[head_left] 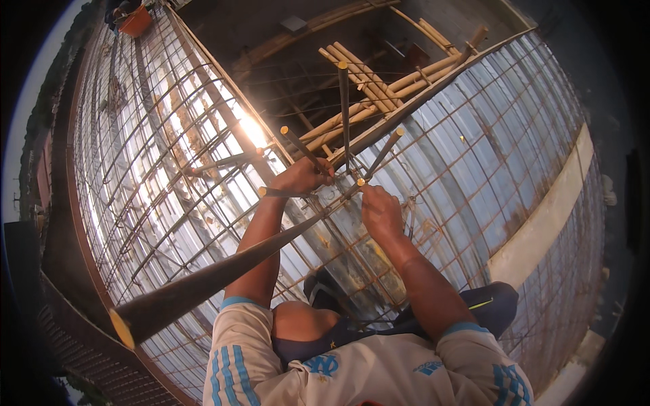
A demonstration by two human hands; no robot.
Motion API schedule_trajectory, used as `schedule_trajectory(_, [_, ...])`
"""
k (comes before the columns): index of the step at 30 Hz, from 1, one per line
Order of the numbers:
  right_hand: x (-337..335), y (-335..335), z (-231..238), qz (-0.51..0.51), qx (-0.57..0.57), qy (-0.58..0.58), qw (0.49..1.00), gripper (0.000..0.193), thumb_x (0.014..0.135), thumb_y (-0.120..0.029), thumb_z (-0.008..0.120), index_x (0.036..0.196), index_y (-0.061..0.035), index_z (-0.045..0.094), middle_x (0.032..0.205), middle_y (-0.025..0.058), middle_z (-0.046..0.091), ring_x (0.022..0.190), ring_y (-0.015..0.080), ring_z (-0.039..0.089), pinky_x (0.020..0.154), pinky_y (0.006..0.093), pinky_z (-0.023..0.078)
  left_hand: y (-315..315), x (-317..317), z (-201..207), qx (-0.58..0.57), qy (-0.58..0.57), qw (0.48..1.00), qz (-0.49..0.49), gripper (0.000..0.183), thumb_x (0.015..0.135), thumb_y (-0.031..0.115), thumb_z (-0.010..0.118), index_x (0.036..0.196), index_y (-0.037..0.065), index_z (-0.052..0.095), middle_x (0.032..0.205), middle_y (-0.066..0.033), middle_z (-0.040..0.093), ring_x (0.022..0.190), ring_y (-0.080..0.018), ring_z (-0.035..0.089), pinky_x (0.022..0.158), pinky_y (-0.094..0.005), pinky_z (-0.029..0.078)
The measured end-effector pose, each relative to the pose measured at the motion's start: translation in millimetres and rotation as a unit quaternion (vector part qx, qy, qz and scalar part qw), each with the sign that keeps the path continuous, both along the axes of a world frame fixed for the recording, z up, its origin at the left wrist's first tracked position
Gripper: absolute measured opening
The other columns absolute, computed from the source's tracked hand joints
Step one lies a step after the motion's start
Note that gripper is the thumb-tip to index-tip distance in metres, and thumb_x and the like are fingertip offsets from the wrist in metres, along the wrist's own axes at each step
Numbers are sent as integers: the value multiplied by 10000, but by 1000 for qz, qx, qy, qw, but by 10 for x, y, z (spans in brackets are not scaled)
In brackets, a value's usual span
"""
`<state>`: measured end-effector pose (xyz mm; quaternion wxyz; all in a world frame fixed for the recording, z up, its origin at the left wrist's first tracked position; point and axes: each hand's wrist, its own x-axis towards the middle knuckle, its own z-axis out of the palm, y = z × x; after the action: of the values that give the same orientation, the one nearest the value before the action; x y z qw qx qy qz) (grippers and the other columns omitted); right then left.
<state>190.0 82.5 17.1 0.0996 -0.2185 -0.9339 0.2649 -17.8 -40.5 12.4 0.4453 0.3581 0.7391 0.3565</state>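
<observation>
Several thick upright steel bars with yellowish cut ends rise in a cluster from the mesh. One long bar (230,274) reaches toward the lower left, and a shorter bar (345,108) stands at the far side. My left hand (302,176) is closed at the left of the cluster, its fingertips beside a leaning bar (298,145). Just right of the cluster, my right hand (382,211) is closed, knuckles up, near a small bar end (361,183). What either hand pinches is hidden or too small to make out. Thin loose wire (410,203) curls beside my right hand.
Rusty rebar mesh (467,162) lies over ribbed metal decking (433,145). Beyond the edge is a dark opening with bamboo poles (362,74). A pale plank (545,216) lies at right. Far left, an orange bucket (135,22) stands near another person (116,12).
</observation>
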Motion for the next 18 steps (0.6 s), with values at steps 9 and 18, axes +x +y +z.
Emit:
schedule_trajectory(9, [-135,287,125,127,-166,30,977,131,828,-85,621,948,-77,670,854,151,634,822,379,623,725,458,497,-6,50,94,-27,-9,999,31,236,808,223,653,986,71,678,877,-66,656,883,-178,623,799,-322,481])
schedule_trajectory(18, [-393,34,213,-4,-123,83,989,177,874,-74,610,1050,-71,618,886,160,668,789,365,654,648,405,500,20,23,16,-29,-14,999,13,200,810,130,622,989,65,682,896,-68,653,895,-185,613,803,-328,479])
